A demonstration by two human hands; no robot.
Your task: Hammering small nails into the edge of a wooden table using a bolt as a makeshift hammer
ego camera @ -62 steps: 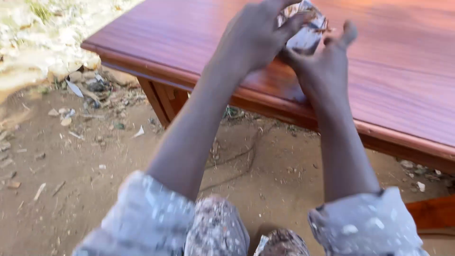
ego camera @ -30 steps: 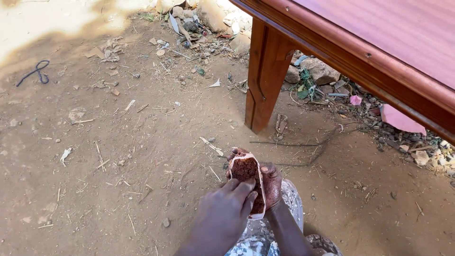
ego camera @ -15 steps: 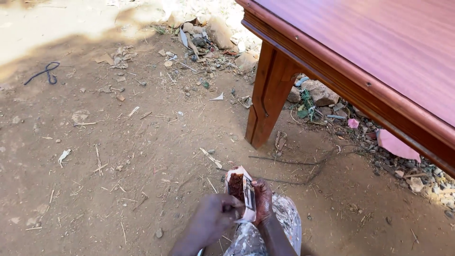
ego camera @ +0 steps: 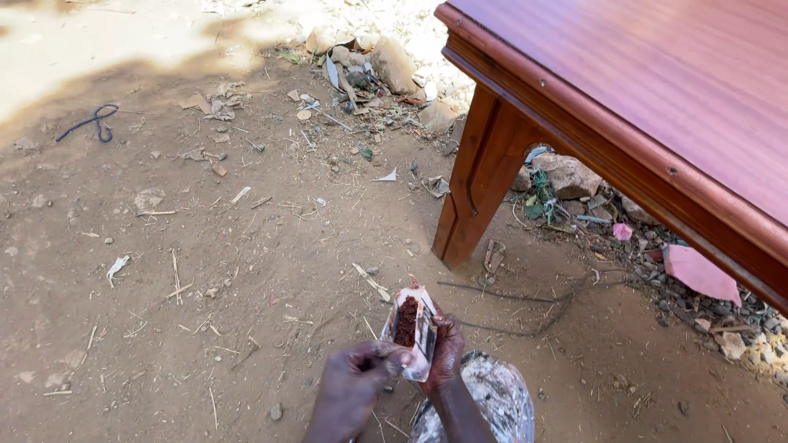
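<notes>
Red-brown powder in a torn white packet (ego camera: pixel 412 331), at 6 o'clock over the dirt ground (ego camera: pixel 205 271). Right hand (ego camera: pixel 446 353) wrapped around the packet's back. Left hand (ego camera: pixel 353 385) pinching its lower edge. Polished wooden tabletop (ego camera: pixel 657 90) at 2 o'clock, leg (ego camera: pixel 480 184) near centre.

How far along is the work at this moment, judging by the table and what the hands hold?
The table top already shows an even red-brown sheen. In hand: the right hand holds an open packet of red-brown powder, and the left hand pinches its lower edge. Powder remains inside; what is left cannot be told.
</notes>
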